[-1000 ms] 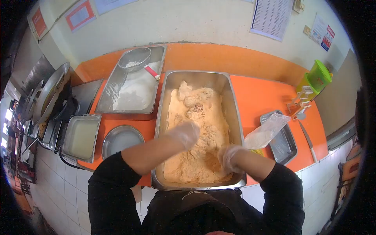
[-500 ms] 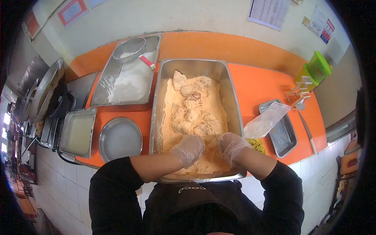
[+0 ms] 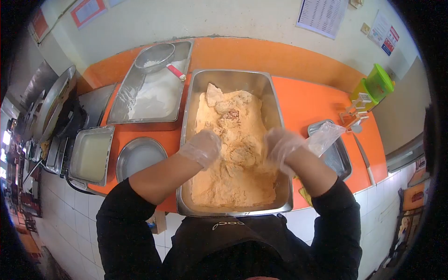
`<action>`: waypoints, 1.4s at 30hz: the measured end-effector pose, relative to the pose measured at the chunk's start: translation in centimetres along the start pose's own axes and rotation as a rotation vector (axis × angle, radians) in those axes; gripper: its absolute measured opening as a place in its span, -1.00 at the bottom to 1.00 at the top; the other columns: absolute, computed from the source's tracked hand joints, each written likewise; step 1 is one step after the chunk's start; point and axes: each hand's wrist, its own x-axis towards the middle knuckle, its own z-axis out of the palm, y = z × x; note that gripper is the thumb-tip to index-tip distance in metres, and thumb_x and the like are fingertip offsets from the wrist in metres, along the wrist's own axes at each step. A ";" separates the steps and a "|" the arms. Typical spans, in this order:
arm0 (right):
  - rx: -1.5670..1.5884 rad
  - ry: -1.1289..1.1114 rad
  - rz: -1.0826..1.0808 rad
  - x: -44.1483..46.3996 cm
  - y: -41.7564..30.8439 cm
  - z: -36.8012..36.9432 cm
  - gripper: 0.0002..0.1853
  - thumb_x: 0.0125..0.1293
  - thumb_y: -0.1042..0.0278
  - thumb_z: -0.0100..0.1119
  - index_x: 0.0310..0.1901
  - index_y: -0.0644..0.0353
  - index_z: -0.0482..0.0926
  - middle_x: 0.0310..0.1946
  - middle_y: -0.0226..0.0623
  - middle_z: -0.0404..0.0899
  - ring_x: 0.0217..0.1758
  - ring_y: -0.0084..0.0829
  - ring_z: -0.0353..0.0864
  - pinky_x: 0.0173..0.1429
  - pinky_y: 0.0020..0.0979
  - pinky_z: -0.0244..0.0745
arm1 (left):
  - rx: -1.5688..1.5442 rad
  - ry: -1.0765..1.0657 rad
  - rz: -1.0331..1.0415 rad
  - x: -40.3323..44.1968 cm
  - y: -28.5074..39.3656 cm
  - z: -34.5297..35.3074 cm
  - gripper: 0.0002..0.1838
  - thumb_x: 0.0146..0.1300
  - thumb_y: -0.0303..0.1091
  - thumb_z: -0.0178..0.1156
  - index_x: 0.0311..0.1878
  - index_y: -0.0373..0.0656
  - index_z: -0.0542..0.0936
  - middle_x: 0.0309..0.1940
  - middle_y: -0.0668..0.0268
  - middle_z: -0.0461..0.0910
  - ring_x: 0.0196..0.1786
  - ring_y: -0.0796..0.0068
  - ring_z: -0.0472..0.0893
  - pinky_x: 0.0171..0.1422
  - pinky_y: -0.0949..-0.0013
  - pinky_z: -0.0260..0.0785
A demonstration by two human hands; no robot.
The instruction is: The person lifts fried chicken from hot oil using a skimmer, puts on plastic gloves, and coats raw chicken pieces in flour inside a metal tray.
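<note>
A deep steel tray (image 3: 235,213) holds orange-tinted flour (image 3: 224,191) with several coated pieces (image 3: 242,151) in the middle and one paler piece (image 3: 214,94) near its back left. My left hand (image 3: 205,145), in a clear plastic glove, is over the left side of the flour, beside the coated pieces; its fingers are hidden from view. My right hand (image 3: 281,145), gloved too and blurred by motion, is at the tray's right wall, its fingers smeared. Whether either hand holds anything cannot be made out.
At the back left, a tray of white flour (image 3: 154,100) carries a sieve (image 3: 154,58) with a red handle. A pale liquid tray (image 3: 91,156) and round bowl (image 3: 140,158) stand left. Rightward are a small tray (image 3: 338,161), plastic bag (image 3: 325,136), knife (image 3: 365,158) and green containers (image 3: 379,84).
Both hands have moved apart and away from my body, from the front of the flour towards the tray's sides. Flour at the front is now uncovered. Earlier, my left hand was further over the middle.
</note>
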 end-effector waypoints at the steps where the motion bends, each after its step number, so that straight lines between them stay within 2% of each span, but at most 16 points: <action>1: 0.013 0.185 0.014 0.7 1.1 -0.4 -0.79 0.12 0.32 0.07 -0.25 0.19 0.60 -0.27 -0.16 0.60 -0.15 -0.27 0.59 -0.12 -0.33 0.49 | -0.020 0.049 -0.014 0.5 -0.3 0.6 -0.86 -0.02 -0.40 0.07 -0.40 -0.18 0.59 -0.41 0.18 0.58 -0.24 0.24 0.57 -0.12 0.32 0.39; 5: 0.491 0.686 0.125 3.7 2.0 -1.0 -0.54 0.07 0.05 0.15 -0.15 0.32 0.53 -0.26 -0.03 0.57 -0.13 -0.19 0.56 -0.05 -0.33 0.45 | 0.044 0.054 0.039 2.1 -0.9 1.0 -0.84 0.01 -0.38 0.03 -0.37 -0.20 0.56 -0.42 0.15 0.58 -0.24 0.22 0.56 -0.12 0.31 0.40; 8: 0.360 0.386 -0.067 6.3 0.2 2.0 -0.50 0.05 -0.01 0.20 -0.16 0.31 0.52 -0.29 -0.02 0.56 -0.14 -0.16 0.56 -0.06 -0.31 0.44 | 0.048 0.106 0.243 4.5 -1.5 6.0 -0.84 0.04 -0.39 0.00 -0.36 -0.20 0.54 -0.41 0.10 0.58 -0.19 0.19 0.57 -0.07 0.28 0.40; 10: 0.517 0.181 -0.161 7.9 -0.5 6.0 -0.53 0.02 0.06 0.21 -0.20 0.34 0.52 -0.26 -0.03 0.56 -0.15 -0.15 0.56 -0.09 -0.29 0.44 | -0.130 0.097 0.089 4.6 -0.3 8.8 -0.82 0.05 -0.40 -0.01 -0.35 -0.23 0.55 -0.40 0.07 0.58 -0.17 0.16 0.57 -0.05 0.25 0.40; 12: 0.088 0.192 -0.288 10.4 -2.1 11.1 -0.63 0.02 0.14 0.19 -0.28 0.31 0.55 -0.30 -0.03 0.57 -0.19 -0.13 0.57 -0.11 -0.27 0.44 | -0.221 0.048 0.025 4.7 0.5 8.9 -0.79 0.05 -0.40 -0.03 -0.32 -0.25 0.56 -0.36 0.04 0.58 -0.16 0.14 0.58 -0.04 0.23 0.40; 17: 0.275 0.143 -0.172 6.8 -2.5 8.4 -0.72 0.07 0.15 0.09 -0.37 0.20 0.59 -0.41 -0.07 0.58 -0.27 -0.17 0.58 -0.14 -0.29 0.45 | -0.360 -0.178 -0.076 3.4 -0.4 6.3 -0.72 0.07 -0.34 -0.02 -0.23 -0.27 0.58 -0.22 0.01 0.57 -0.15 0.11 0.58 -0.04 0.21 0.41; 21: 0.306 0.244 -0.058 2.7 -0.9 6.1 -0.66 0.10 0.04 0.05 -0.36 0.16 0.60 -0.42 -0.09 0.58 -0.30 -0.19 0.58 -0.16 -0.28 0.45 | -0.386 -0.237 -0.208 0.7 -0.8 2.2 -0.59 0.10 -0.05 0.08 -0.21 -0.23 0.58 -0.22 0.00 0.57 -0.13 0.08 0.56 -0.03 0.19 0.39; 23: 0.221 0.181 -0.166 2.3 0.1 6.0 -0.63 0.09 -0.02 0.06 -0.35 0.16 0.60 -0.41 -0.10 0.57 -0.30 -0.18 0.58 -0.15 -0.27 0.45 | -0.419 -0.215 -0.240 -0.7 -0.4 0.7 -0.53 0.08 0.05 0.10 -0.23 -0.22 0.60 -0.25 0.02 0.58 -0.14 0.11 0.57 -0.02 0.20 0.38; 24: 0.179 0.148 -0.219 2.2 0.3 6.1 -0.61 0.09 -0.05 0.06 -0.35 0.15 0.60 -0.41 -0.10 0.57 -0.31 -0.18 0.58 -0.15 -0.26 0.45 | -0.405 -0.226 -0.270 -1.4 0.1 -0.8 -0.52 0.06 0.05 0.11 -0.23 -0.22 0.60 -0.23 0.03 0.58 -0.12 0.12 0.56 -0.01 0.21 0.38; 27: 0.199 0.257 -0.026 2.0 0.1 6.5 -0.58 0.06 -0.11 0.07 -0.35 0.13 0.60 -0.40 -0.12 0.58 -0.30 -0.20 0.58 -0.15 -0.27 0.45 | -0.355 -0.242 -0.333 -1.7 0.6 -3.1 -0.52 0.02 0.05 0.13 -0.22 -0.21 0.60 -0.19 0.07 0.58 -0.08 0.16 0.56 0.01 0.23 0.37; 30: 0.464 0.164 -0.073 0.4 -0.2 3.8 -0.58 0.06 -0.12 0.08 -0.33 0.11 0.60 -0.40 -0.12 0.58 -0.30 -0.20 0.58 -0.16 -0.27 0.46 | -0.336 -0.231 -0.361 -1.1 -0.2 -1.9 -0.54 0.02 0.03 0.14 -0.23 -0.21 0.60 -0.18 0.09 0.57 -0.09 0.17 0.56 0.00 0.25 0.37; 33: 0.154 0.144 -0.039 -0.5 -0.8 1.5 -0.65 0.11 0.06 0.04 -0.42 0.21 0.63 -0.30 -0.08 0.59 -0.18 -0.20 0.59 -0.11 -0.32 0.48 | -0.352 -0.258 -0.350 -1.3 -0.5 -2.3 -0.54 0.02 0.02 0.15 -0.22 -0.21 0.60 -0.17 0.11 0.57 -0.09 0.18 0.56 -0.01 0.24 0.38; 36: 0.316 0.120 -0.109 2.1 0.2 3.0 -0.62 0.09 0.04 0.06 -0.42 0.24 0.63 -0.32 -0.05 0.59 -0.20 -0.16 0.59 -0.11 -0.30 0.48 | -0.305 -0.301 -0.290 -1.2 0.0 -4.3 -0.53 0.02 0.03 0.15 -0.18 -0.18 0.60 -0.18 0.11 0.57 -0.09 0.19 0.56 -0.01 0.23 0.39; 39: 0.413 0.304 0.197 2.1 0.3 -0.5 -0.65 0.09 0.07 0.07 -0.39 0.25 0.62 -0.33 -0.06 0.59 -0.20 -0.15 0.59 -0.10 -0.28 0.48 | -0.311 -0.100 -0.338 0.6 -0.5 -6.1 -0.52 0.03 0.06 0.14 -0.15 -0.15 0.60 -0.19 0.10 0.58 -0.10 0.20 0.56 -0.02 0.21 0.39; 41: 0.562 0.629 0.209 4.8 1.8 0.5 -0.67 0.08 0.09 0.12 -0.40 0.24 0.61 -0.38 -0.06 0.59 -0.27 -0.15 0.59 -0.15 -0.27 0.47 | -0.254 0.181 -0.371 2.8 -1.1 -6.1 -0.53 0.03 0.07 0.14 -0.16 -0.13 0.60 -0.21 0.11 0.58 -0.11 0.20 0.57 -0.03 0.21 0.40; 42: 0.632 0.795 0.210 6.4 2.5 1.5 -0.68 0.07 0.10 0.14 -0.41 0.24 0.61 -0.41 -0.05 0.58 -0.31 -0.16 0.59 -0.18 -0.26 0.46 | -0.286 0.180 -0.327 2.2 -0.4 -7.3 -0.55 0.02 0.05 0.16 -0.17 -0.12 0.61 -0.22 0.11 0.58 -0.11 0.20 0.57 -0.04 0.21 0.40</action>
